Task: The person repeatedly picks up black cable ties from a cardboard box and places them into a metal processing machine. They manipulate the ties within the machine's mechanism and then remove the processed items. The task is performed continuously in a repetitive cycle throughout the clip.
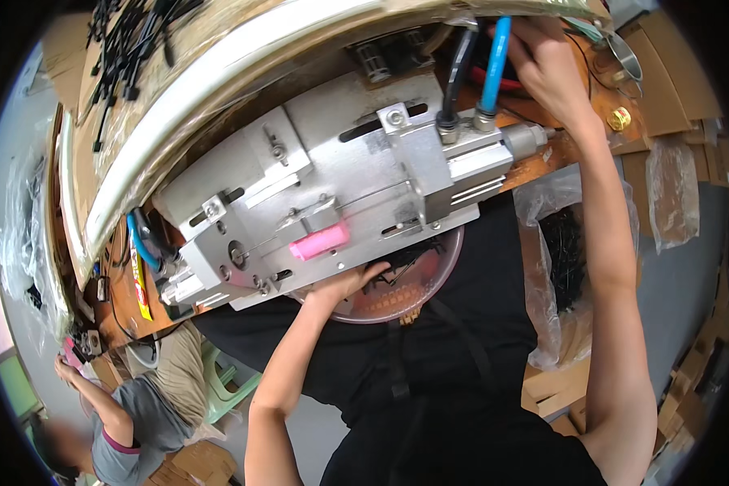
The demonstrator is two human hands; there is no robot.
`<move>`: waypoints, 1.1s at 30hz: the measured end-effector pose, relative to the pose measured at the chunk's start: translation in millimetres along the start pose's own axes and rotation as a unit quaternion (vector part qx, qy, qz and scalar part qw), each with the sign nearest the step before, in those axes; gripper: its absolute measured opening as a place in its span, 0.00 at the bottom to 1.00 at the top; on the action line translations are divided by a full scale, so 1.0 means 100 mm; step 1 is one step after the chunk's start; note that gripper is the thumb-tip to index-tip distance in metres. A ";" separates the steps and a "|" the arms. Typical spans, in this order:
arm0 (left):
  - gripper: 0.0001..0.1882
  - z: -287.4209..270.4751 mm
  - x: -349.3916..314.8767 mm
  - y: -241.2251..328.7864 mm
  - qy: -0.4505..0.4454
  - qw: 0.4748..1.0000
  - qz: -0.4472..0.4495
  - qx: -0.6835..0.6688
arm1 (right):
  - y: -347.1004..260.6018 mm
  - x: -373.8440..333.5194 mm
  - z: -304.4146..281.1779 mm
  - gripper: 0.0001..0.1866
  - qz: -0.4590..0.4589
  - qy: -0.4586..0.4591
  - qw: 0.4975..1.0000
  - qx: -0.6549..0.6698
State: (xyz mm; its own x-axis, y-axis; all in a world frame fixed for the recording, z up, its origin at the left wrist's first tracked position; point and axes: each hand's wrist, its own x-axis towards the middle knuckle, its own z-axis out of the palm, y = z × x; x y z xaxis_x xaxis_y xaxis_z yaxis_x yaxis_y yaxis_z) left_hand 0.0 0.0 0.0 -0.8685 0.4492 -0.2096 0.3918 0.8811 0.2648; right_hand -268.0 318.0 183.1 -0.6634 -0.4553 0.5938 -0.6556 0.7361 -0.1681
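Ahead of me lies a silver metal fixture (344, 138) with clamp blocks, bolts and an air cylinder at each end. On its front part sits a pink sleeve-like piece (320, 240). My left hand (347, 285) reaches into a pinkish round basket (397, 308) under the fixture's front edge. Its thumb stretches beside black slender parts (405, 271); the plate hides the other fingers. Behind the right cylinder, my right hand (547, 69) has its fingers curled close to a red object (506, 82). What they hold, if anything, is hidden. A blue air hose (496, 61) passes beside them.
Black cable ties (134, 57) lie on a plastic-wrapped ledge (194, 89) at the far left. Blue-handled pliers (143, 243) rest by the left cylinder. A plastic-lined box (563, 267) of black parts stands at right. Another person (142, 421) sits at lower left.
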 end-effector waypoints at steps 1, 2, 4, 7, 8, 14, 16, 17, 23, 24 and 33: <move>0.29 -0.12 -0.01 0.11 -0.013 0.999 0.005 -0.045 | 0.07 -0.02 0.01 0.10 -0.001 0.023 1.000 -0.008; 0.28 -0.28 -0.03 0.22 -0.025 0.996 0.004 -0.085 | 0.16 -0.07 0.01 0.11 0.004 0.053 0.998 0.041; 0.22 -0.41 -0.11 0.41 0.093 0.990 0.042 -0.102 | -0.09 -0.12 -0.16 0.11 0.019 0.106 0.992 0.062; 0.19 -0.83 -0.59 0.66 0.361 0.928 0.056 -0.073 | -0.47 -0.48 -0.31 0.11 0.105 0.203 0.957 0.178; 0.19 -0.90 -0.77 0.64 0.433 0.900 0.003 -0.045 | -0.44 -0.82 -0.26 0.10 0.176 0.255 0.935 0.174; 0.31 -1.67 -1.36 -0.16 0.526 0.751 -0.397 0.050 | -1.82 -1.68 0.05 0.07 0.209 -0.025 0.941 0.266; 0.39 -1.70 -1.34 -0.53 0.450 0.801 -0.393 0.039 | -2.23 -1.65 0.26 0.02 0.067 -0.167 0.933 0.313; 0.43 -1.67 -1.34 -0.67 0.407 0.824 -0.393 0.031 | -2.34 -1.68 0.36 0.03 -0.044 -0.251 0.916 0.310; 0.48 -1.83 -1.10 -0.94 0.391 0.777 -0.492 -0.030 | -2.78 -2.20 0.78 0.15 -0.172 -0.387 0.873 0.240; 0.49 -1.89 -1.05 -0.93 0.375 0.771 -0.513 -0.030 | -2.80 -2.22 0.76 0.16 -0.161 -0.407 0.870 0.226; 0.44 -1.75 -1.05 -1.07 0.335 0.780 -0.525 0.062 | -2.68 -2.23 0.63 0.25 -0.109 -0.529 0.805 0.246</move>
State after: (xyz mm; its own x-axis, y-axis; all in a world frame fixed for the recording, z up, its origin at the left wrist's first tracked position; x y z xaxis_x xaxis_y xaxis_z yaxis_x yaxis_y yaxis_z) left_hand -3.8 -167.1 158.0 -0.6775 -0.6713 0.3004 -0.6519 0.7373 0.1774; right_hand 33.1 190.5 45.7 -0.2787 -0.9096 -0.3083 -0.6882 0.4130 -0.5965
